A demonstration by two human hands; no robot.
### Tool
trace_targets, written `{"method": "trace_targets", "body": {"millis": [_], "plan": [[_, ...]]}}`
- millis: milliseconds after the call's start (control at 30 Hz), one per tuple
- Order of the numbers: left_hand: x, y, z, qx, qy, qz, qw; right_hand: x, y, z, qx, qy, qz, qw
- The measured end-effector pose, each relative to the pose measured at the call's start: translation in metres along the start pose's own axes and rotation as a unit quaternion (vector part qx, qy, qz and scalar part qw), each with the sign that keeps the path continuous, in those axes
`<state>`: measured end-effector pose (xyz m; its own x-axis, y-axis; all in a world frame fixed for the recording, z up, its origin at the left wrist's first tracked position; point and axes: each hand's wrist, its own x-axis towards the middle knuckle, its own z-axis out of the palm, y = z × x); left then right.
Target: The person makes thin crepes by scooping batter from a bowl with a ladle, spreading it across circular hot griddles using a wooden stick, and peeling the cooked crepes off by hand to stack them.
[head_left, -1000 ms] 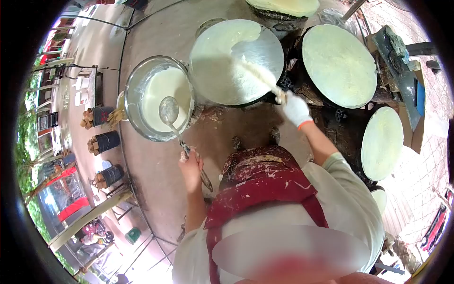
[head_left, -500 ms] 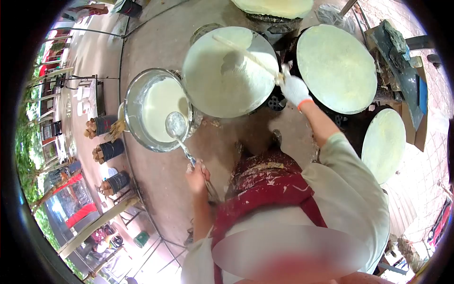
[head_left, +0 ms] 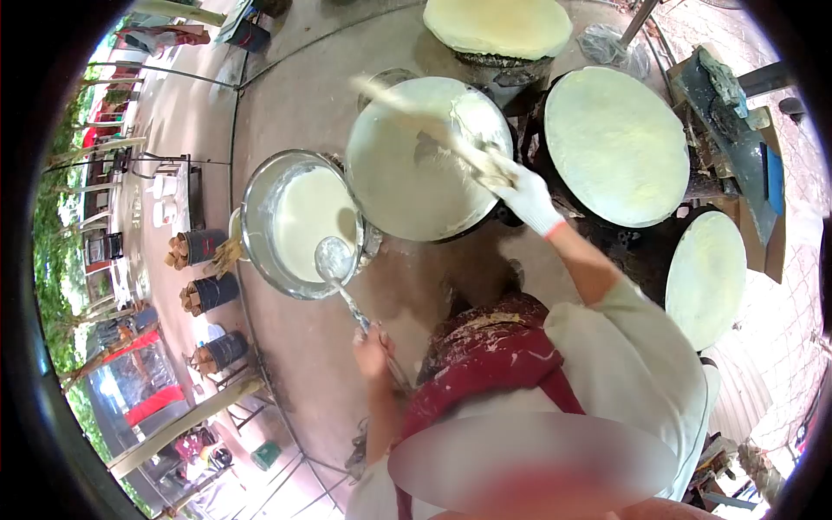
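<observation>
My left hand (head_left: pixel 373 348), bare, is wrapped round the handle of a ladle (head_left: pixel 334 259), whose bowl hangs over the near right part of a metal basin (head_left: pixel 253 227) of pale batter (head_left: pixel 312 217). In a white glove, my right hand (head_left: pixel 520 192) grips a long pale wooden spreader (head_left: pixel 425 128), blurred by motion. It slants across a round griddle (head_left: pixel 390 191) covered with a thin batter layer; a small darker patch shows near the middle. Thicker batter lies along the griddle's right side, close to the glove.
Right of the griddle are two more round griddles with pale sheets, one large (head_left: pixel 615 147) and one lower (head_left: pixel 706 282). Another sheet (head_left: pixel 498 26) lies on a griddle at the top. Dark buckets (head_left: pixel 208 295) of brown pieces stand at the left. A metal panel (head_left: pixel 728 130) is at the far right.
The spreader has swung over the griddle to its upper left, and batter now covers most of the formerly bare metal. The ladle stays at the basin. The whole view has shifted.
</observation>
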<state>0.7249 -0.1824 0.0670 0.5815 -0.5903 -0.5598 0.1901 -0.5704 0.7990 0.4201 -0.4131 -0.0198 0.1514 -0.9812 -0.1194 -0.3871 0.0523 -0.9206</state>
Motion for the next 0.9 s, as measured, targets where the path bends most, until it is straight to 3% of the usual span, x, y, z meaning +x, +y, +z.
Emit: {"method": "trace_targets", "body": {"millis": [33, 100, 133, 200, 233, 267, 367, 400, 500, 567, 633, 700, 767, 867, 900], "plan": [[-0.002, 0.004, 0.004, 0.006, -0.005, 0.006, 1.000, -0.019, 0.039, 0.007, 0.164, 0.088, -0.024, 0.982], [-0.001, 0.009, 0.009, 0.009, -0.023, 0.018, 1.000, -0.052, 0.061, -0.004, 0.194, 0.119, 0.136, 0.964], [0.000, 0.011, 0.014, 0.010, -0.033, 0.024, 0.999, -0.060, 0.070, 0.002, 0.205, 0.068, 0.211, 0.953], [0.001, 0.015, 0.022, 0.009, -0.048, 0.033, 0.998, -0.076, 0.084, 0.009, 0.261, -0.014, 0.262, 0.929], [-0.002, 0.017, 0.026, 0.009, -0.052, 0.037, 0.998, -0.080, 0.063, 0.008, 0.308, -0.046, 0.237, 0.920], [-0.007, 0.022, 0.032, -0.007, -0.054, 0.033, 0.998, -0.081, 0.045, -0.011, 0.229, -0.087, 0.268, 0.932], [-0.016, 0.022, 0.037, -0.019, -0.049, 0.038, 0.998, -0.059, 0.064, -0.024, 0.330, 0.079, 0.226, 0.913], [-0.019, 0.020, 0.037, -0.018, -0.043, 0.038, 0.998, -0.053, 0.068, -0.029, 0.317, 0.032, 0.183, 0.930], [-0.022, 0.020, 0.041, -0.018, -0.027, 0.040, 0.999, -0.068, 0.047, -0.036, 0.278, -0.093, 0.321, 0.900], [-0.019, 0.023, 0.047, -0.019, -0.017, 0.043, 0.999, -0.072, 0.036, -0.033, 0.307, -0.088, 0.265, 0.910], [-0.005, 0.033, 0.056, -0.016, -0.047, 0.039, 0.998, -0.056, 0.073, -0.017, 0.317, -0.074, 0.187, 0.927], [0.021, 0.044, 0.065, -0.016, -0.085, 0.047, 0.995, -0.034, 0.081, -0.021, 0.266, -0.015, 0.146, 0.953], [0.051, 0.054, 0.082, 0.000, -0.134, 0.074, 0.988, -0.024, 0.105, -0.017, 0.133, -0.083, 0.190, 0.969], [0.107, 0.076, 0.120, 0.040, -0.198, 0.096, 0.975, -0.048, 0.058, -0.013, 0.198, -0.104, 0.155, 0.962], [0.124, 0.082, 0.134, 0.042, -0.215, 0.098, 0.971, -0.057, 0.066, -0.007, 0.282, -0.115, 0.157, 0.940]]}}
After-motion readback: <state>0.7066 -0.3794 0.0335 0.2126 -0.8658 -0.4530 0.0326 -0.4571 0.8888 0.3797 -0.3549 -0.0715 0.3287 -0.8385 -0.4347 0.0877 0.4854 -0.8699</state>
